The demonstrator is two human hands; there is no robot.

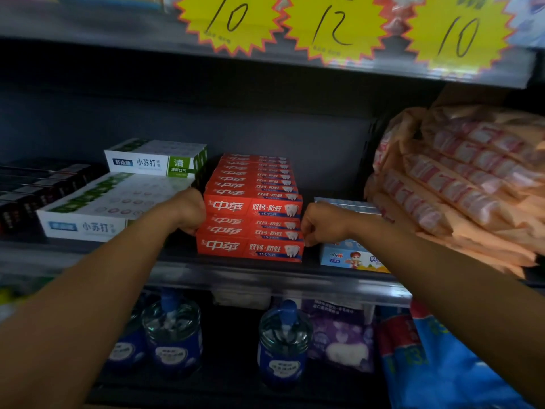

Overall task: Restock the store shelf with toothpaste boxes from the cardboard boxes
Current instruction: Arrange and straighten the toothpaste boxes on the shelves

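Well along — red toothpaste boxes (pixel 253 208) stacked mid-shelf, clamped at nine by left hand (pixel 188 212), at three by right hand (pixel 320 227); cartons unseen.

red toothpaste boxes (pixel 253 208) with white lettering between the fingers (pixel 188 228), white-green boxes (pixel 118 202) left, yellow starburst tags (pixel 336 25) above

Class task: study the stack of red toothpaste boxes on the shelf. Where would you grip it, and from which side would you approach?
Grip the red toothpaste boxes at their two short ends, one hand per side, as the left hand and right hand do. The boxes lie lengthwise across the shelf, so the ends are exposed. Come from the front; white toothpaste boxes and a blue box crowd the sides.
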